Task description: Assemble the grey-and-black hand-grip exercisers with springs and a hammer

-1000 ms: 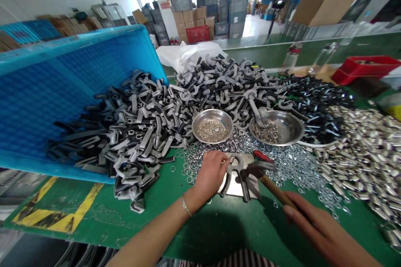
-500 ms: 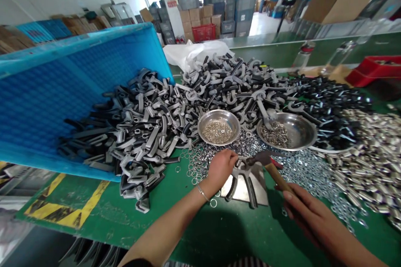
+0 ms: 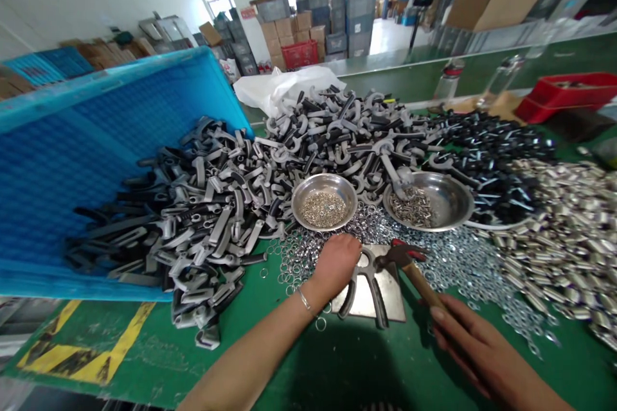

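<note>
My left hand [image 3: 335,263] rests closed on the top of a grey two-legged handle assembly [image 3: 362,288] that lies on a small steel plate [image 3: 389,298]. My right hand [image 3: 475,347] grips the wooden handle of a hammer [image 3: 409,270]. The hammer's dark head sits just right of the assembly's top joint. Loose metal rings [image 3: 299,257] lie scattered around my left hand.
A tilted blue crate [image 3: 96,160] spills grey and black handle parts [image 3: 212,205] at left. Two steel bowls [image 3: 324,201] [image 3: 429,201] hold small metal pieces. Black parts [image 3: 486,148] and silver sleeves [image 3: 563,231] are heaped at right. A red tray [image 3: 563,93] stands behind.
The hammer head rose to the assembly's top joint half a second ago and now sits lower and slightly right. My left hand stays on the assembly. The view shifted slightly.
</note>
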{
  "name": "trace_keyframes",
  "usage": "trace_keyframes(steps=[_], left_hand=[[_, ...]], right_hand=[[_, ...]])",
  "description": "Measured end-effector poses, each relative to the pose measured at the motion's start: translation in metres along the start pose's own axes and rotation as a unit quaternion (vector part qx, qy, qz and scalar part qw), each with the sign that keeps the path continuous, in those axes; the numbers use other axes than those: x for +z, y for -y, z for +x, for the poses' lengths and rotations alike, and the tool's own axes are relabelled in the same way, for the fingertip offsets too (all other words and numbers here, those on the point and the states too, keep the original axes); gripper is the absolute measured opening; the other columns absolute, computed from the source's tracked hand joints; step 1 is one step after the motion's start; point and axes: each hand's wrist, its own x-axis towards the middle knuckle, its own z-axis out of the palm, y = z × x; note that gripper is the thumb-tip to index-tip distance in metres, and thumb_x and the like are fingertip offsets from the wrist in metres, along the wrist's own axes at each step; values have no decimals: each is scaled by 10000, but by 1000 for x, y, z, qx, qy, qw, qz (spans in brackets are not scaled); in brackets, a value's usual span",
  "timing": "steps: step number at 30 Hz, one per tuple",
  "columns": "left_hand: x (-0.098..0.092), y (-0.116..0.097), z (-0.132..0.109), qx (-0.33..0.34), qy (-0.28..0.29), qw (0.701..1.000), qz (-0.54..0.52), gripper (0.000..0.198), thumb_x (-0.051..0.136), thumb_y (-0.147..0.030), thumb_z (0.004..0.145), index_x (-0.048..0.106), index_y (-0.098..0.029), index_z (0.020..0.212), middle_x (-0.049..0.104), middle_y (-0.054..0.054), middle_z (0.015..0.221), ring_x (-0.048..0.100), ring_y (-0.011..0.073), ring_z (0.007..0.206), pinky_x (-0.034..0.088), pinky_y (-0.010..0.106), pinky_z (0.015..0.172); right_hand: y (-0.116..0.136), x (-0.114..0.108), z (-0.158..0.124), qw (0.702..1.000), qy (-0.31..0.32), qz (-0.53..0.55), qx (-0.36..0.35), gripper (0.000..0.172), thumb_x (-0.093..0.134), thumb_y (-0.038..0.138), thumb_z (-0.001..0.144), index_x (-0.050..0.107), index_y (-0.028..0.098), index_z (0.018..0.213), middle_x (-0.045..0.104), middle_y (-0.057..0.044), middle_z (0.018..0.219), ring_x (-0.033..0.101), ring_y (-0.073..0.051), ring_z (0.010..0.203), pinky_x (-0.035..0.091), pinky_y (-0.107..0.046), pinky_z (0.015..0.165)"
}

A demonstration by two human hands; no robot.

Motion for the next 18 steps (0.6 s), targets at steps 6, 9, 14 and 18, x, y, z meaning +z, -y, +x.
trace_keyframes(steps=[6,9,14,18], left_hand=[[0,6,1,83,19,996,32,134,490,-223,980,593,-139,992,625,85,948,581,241,918,470,392,862],[-7,4,-14,-5,-32,998,-56,213,493,-297,991,559,-147,1126,619,92,1091,565,234,1046,457,388,951],[-29,2,-50,4,-4,998,-70,238,481,-163,963,544,-166,1192,601,88,1170,527,240,1100,405,417,1014],[-33,5,-55,43,59,997,-2,158,481,-136,958,596,-167,1063,622,69,1034,536,245,1006,422,407,946]], right_hand=[[10,-21,4,988,25,-128,-77,416,440,605,943,622,232,968,647,-6,685,628,-191,630,503,-278,585],[34,-32,2,966,13,-216,-142,404,424,557,961,648,241,1072,682,-20,706,650,-211,657,510,-301,627],[71,-30,9,918,-57,-292,-263,438,431,497,967,566,268,1315,752,-75,937,697,-254,764,540,-334,655],[73,-21,41,901,-17,-353,-253,487,447,472,962,549,241,1378,769,-108,1001,726,-303,810,568,-397,696]])
